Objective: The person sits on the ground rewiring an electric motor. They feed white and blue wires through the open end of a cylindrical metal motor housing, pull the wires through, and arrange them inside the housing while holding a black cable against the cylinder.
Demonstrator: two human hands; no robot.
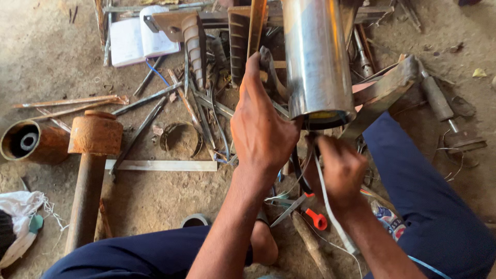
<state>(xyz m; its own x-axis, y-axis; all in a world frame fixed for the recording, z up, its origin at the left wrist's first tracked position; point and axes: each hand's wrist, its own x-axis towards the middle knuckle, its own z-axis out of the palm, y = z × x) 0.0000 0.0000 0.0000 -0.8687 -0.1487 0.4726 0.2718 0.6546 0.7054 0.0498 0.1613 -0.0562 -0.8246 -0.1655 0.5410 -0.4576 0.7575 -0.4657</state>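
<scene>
While the left hand [261, 126] is pressing against the lower end of a shiny metal cylinder [316, 57], its fingers are reaching up beside the cylinder's left wall and curling round a dark curved piece there, though how tightly they are closing on it cannot be told. Just below the cylinder's open mouth, the right hand [341, 170] is closing its fingers together on a white cord [330, 212], which is running down along the wrist and trailing off toward the lower edge of the view. Beneath the two hands, a pair of orange-handled snips [315, 217] is lying on the dirt floor [51, 57], close to a bare foot and between the person's knees in dark blue trousers [439, 206]. A wooden-handled hammer [408, 82] is resting to the right of the cylinder, its handle slanting down toward the right knee. Further left, thin metal rods [147, 98] are lying scattered around a rusty ring, and a flat pale strip [163, 165] is lying across the ground. At the far left a rusty pipe [88, 175] with a thick cap is standing beside a rusty hollow drum [31, 142]. An open notebook [139, 36] is lying near the top, well apart from the hands.
</scene>
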